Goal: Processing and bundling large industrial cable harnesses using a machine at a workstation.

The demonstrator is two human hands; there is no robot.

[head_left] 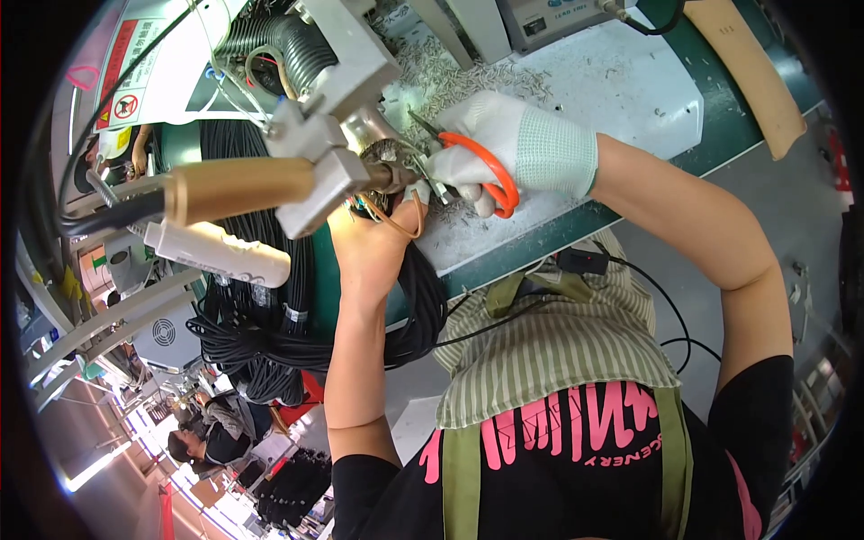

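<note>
My right hand (513, 144), in a white knit glove, grips orange-handled scissors (490, 184) whose blades point left toward a cable end (389, 173). My bare left hand (373, 238) holds that cable end up from below, thin tan wires looping over its fingers. The two hands meet just under a grey metal machine head (337, 108) with a brass-coloured cylinder (238, 187) and a ribbed hose. The cable's black length (423, 301) runs down past my left wrist.
A white mat (612, 81) strewn with small wire offcuts lies on the green bench (720, 117). A thick bundle of black cables (252, 333) hangs at the left beside a white cylinder (220, 254). A grey box (549, 18) stands at the top. Another person (202, 436) sits at the lower left.
</note>
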